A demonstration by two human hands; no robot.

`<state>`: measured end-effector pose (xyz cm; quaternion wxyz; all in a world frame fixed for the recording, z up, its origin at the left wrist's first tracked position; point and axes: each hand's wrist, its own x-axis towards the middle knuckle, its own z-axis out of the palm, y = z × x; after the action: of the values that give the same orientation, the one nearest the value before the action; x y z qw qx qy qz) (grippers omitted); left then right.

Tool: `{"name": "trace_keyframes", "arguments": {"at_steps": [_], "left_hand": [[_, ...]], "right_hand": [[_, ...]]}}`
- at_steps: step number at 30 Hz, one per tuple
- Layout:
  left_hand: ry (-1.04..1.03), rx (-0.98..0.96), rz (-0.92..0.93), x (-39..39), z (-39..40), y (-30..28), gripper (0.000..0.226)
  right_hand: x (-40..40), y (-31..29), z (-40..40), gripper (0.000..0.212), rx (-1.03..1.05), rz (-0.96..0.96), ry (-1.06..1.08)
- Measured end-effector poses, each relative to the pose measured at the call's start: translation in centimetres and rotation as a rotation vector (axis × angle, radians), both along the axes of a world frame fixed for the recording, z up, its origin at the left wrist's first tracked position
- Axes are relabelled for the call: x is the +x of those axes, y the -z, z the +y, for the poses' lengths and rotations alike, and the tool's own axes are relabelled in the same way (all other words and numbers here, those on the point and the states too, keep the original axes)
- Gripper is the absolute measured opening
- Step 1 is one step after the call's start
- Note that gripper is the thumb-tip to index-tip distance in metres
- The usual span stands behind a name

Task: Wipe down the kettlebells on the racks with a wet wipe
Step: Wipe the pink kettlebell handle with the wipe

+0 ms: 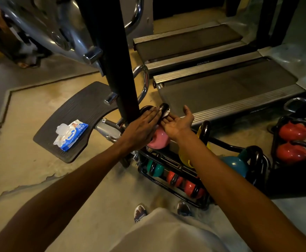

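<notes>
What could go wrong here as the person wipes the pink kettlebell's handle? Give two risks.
The wipe lies under straight fingers of the left hand and right hand, not in a firm grip, so it may slip off. The open wipes pack may dry out.

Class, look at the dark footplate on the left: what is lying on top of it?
A blue wipes pack lies on the footplate, a wipe sticking out of it. Whatever is beneath the pack is covered.
</notes>
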<state>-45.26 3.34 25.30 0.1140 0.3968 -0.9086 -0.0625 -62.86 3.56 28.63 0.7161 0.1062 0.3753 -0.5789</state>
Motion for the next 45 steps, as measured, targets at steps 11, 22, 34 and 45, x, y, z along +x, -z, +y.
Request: {"name": "trace_keyframes", "arguments": {"at_steps": [11,22,34,45], "left_hand": [[-0.095,-0.036,0.083,-0.3,3.3,2.5,0.068],[-0.256,-0.003,0.347,-0.8,4.1,2.2,0.067],[-0.249,-0.011,0.332,-0.5,4.8,4.1,0.067],[-0.214,-0.023,0.277,-0.8,4.1,3.9,0.064]], "right_hand": [[3.3,0.5,0.7,0.088,-0.354,0.948,-0.364],[-2.0,0.7,2.1,0.043,-1.128,1.605,-0.841],[-2.2,3.3,1.4,0.058,-1.061,1.836,-0.84],[2.7,2.2,-1.6,0.052,-0.387,1.511,-0.465]]}}
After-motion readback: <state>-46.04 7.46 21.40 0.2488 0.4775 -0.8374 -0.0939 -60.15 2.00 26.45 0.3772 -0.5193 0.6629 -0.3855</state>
